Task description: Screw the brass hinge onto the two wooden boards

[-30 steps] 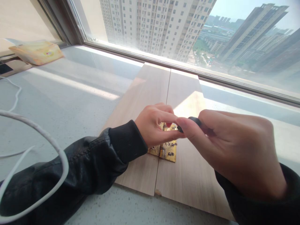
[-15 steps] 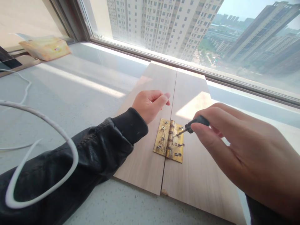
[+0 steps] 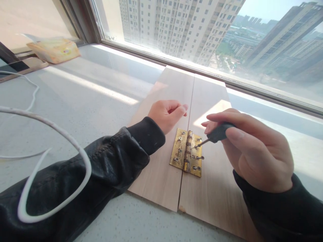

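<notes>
A brass-coloured hinge point(image 3: 188, 151) lies across the seam between two pale wooden boards, with several screws in both leaves. My right hand point(image 3: 252, 144) is closed round the black handle of a small screwdriver point(image 3: 218, 132), thumb on one side and fingers on the other. Its thin shaft slants down to the left, and the tip meets the right leaf near the knuckle, at or beside a screw. On the left board point(image 3: 153, 178), just above the hinge, rests my left hand point(image 3: 168, 114). Its fingers are curled in against the thumb, and nothing shows in them.
The right board point(image 3: 202, 198) reaches toward the window frame point(image 3: 161, 60). A white cable point(image 3: 87, 161) loops in front of my left sleeve. On the speckled white sill point(image 3: 88, 80), a yellowish soft packet point(image 3: 54, 50) sits at the far left beside a phone-like object point(image 3: 25, 67).
My right hand has turned on the screwdriver, its fingers now stretched further past the handle and its wrist in view. The whole view has shifted slightly. The left hand keeps its place on the board.
</notes>
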Available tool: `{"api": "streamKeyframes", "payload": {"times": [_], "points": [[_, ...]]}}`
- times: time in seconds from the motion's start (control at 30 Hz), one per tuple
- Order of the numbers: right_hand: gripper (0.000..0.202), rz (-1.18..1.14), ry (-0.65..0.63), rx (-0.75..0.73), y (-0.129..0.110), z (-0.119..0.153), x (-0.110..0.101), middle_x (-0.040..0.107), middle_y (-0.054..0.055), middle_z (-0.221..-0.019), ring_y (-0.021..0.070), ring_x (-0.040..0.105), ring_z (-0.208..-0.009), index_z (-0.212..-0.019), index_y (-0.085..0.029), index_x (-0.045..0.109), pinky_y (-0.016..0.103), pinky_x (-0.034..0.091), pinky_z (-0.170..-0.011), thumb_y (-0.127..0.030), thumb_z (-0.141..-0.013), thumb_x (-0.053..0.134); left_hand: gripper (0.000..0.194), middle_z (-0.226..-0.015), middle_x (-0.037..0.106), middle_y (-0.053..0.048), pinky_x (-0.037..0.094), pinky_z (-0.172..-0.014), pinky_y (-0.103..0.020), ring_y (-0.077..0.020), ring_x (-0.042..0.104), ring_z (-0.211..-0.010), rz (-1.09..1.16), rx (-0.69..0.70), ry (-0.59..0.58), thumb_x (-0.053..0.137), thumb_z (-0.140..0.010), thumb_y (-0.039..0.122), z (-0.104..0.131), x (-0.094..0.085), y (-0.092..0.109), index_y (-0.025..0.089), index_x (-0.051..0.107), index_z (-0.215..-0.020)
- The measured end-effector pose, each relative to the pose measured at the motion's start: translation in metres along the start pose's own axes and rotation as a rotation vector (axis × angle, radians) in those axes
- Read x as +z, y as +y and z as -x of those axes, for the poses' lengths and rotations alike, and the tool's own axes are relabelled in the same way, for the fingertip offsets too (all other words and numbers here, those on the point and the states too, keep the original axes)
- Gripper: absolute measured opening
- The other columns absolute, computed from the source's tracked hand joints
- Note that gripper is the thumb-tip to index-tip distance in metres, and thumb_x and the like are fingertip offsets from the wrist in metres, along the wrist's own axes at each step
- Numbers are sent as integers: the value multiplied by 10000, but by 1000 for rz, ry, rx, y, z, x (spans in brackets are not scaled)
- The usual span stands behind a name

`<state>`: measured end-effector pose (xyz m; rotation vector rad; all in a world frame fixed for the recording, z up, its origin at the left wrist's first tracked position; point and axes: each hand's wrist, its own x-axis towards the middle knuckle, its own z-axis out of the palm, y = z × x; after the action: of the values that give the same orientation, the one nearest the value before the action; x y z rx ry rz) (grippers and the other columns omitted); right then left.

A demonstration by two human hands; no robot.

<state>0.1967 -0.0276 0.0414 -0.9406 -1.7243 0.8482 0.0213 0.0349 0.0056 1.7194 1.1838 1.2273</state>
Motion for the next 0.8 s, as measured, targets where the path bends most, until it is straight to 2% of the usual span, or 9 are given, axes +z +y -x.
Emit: {"api": "streamKeyframes", "payload": {"times": [0.1, 0.27, 0.4, 0.47, 0.6, 0.7, 0.8], "points": [[234, -153, 73, 14, 5, -2, -1, 629, 50, -807, 224, 591, -792, -982, -235, 705, 420, 473, -763, -181, -862, 512, 304, -485, 450, 48, 329, -535, -244, -79, 393, -493, 1, -8, -3, 529, -830, 331, 0, 0, 0, 138, 666, -639], [242, -288, 47, 55, 8, -4, 2, 518, 8, -645, 183, 545, -666, -892, -224, 690, 400, 475, -724, -182, -853, 456, 294, -492, 459, 44, 330, -537, -245, -81, 398, -498, -9, -12, -13, 529, -825, 330, 0, -1, 0, 139, 669, -650], [168, -334, -27, 53, 8, -3, 4, 416, -28, -582, 145, 444, -562, -877, -220, 639, 341, 399, -583, -318, -889, 504, 289, -491, 459, 44, 333, -539, -245, -80, 394, -496, -17, -14, -18, 533, -823, 326, 1, 0, 0, 141, 668, -648], [150, -362, -36, 27, 8, -3, 4, 404, -38, -567, 128, 404, -528, -865, -215, 604, 318, 342, -539, -337, -895, 524, 286, -491, 460, 44, 327, -531, -244, -79, 394, -494, -17, -11, -17, 537, -819, 327, 1, 0, -1, 139, 667, -646], [112, -440, -48, 128, 2, -5, 1, 434, -26, -580, 122, 400, -537, -738, -213, 545, 299, 299, -514, -191, -842, 508, 276, -489, 466, 46, 327, -530, -242, -77, 395, -490, -11, -5, -14, 537, -815, 314, 1, 0, -3, 140, 666, -644], [79, -469, -62, 217, -4, -6, -1, 433, -22, -594, 120, 400, -540, -704, -210, 549, 285, 283, -486, -154, -747, 514, 272, -492, 470, 46, 330, -534, -241, -77, 400, -496, -13, -3, -16, 535, -812, 307, 1, 0, -3, 140, 663, -640], [136, -467, -52, 266, -6, -9, -2, 401, -35, -517, 110, 373, -479, -691, -212, 570, 289, 287, -493, -122, -718, 471, 271, -495, 473, 43, 328, -532, -240, -77, 405, -499, -10, -5, -15, 538, -809, 307, 1, 0, -3, 137, 663, -640]]}}
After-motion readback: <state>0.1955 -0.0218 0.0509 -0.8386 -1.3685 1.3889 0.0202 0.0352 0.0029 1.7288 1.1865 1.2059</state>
